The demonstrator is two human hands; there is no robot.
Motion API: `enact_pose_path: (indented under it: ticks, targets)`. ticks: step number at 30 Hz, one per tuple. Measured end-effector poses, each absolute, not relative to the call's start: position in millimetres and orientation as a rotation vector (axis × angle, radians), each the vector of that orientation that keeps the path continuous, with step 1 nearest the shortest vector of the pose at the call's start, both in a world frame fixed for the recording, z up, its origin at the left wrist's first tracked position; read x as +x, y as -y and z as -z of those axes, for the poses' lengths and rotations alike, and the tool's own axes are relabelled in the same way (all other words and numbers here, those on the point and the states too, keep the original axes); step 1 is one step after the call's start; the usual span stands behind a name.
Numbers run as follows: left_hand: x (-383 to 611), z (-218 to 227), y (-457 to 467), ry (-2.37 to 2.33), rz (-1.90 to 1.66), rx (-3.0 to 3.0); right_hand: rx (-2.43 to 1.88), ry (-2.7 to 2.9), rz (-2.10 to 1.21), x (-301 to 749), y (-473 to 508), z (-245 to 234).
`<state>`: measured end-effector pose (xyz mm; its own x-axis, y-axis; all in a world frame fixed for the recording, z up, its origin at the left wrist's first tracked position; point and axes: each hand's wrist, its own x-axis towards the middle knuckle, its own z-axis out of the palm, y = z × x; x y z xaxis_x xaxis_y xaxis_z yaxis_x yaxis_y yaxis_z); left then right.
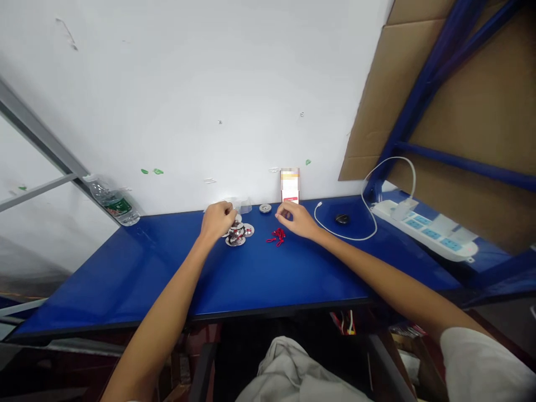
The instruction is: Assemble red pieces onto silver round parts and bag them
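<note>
My left hand is at the left edge of a pile of round silvery metal discs. Its fingers are curled closed, and whatever they hold, if anything, is hidden. My right hand hovers just above and right of a small heap of red cord loops. Thumb and fingers there are bent together in a pinch; anything between them is too small to make out. Behind and between both hands a single round metal piece lies on the blue table.
A phone with a lit screen leans on the wall behind my right hand. Clear plastic sits behind the discs. To the right are a black round object, a white cable and a power strip. A water bottle leans far left.
</note>
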<state>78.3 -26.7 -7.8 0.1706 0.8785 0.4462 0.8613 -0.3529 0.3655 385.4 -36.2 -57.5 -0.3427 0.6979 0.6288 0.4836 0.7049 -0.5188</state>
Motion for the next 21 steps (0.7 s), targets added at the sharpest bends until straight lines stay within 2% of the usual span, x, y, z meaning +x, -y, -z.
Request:
enact_pose_path:
  ticks: [6, 9, 16, 21]
  targets:
    - [72.3, 12.0, 22.2, -2.003, -0.405, 2.435, -0.959, 2.241, -0.139, 394.9, 30.7, 68.9]
    - [74.3, 12.0, 23.2, -2.015, -0.302, 2.418, -0.997, 2.286, -0.110, 393.5, 30.1, 71.8]
    - [75.4, 3.8, 29.3, -2.070, -0.853, 2.434, -1.076, 2.282, -0.015, 394.5, 25.3, 67.3]
    - [82.2, 4.2, 34.7, -1.981, -1.011, 2.420, -1.102, 2.472, 0.190, 377.7, -5.4, 62.3]
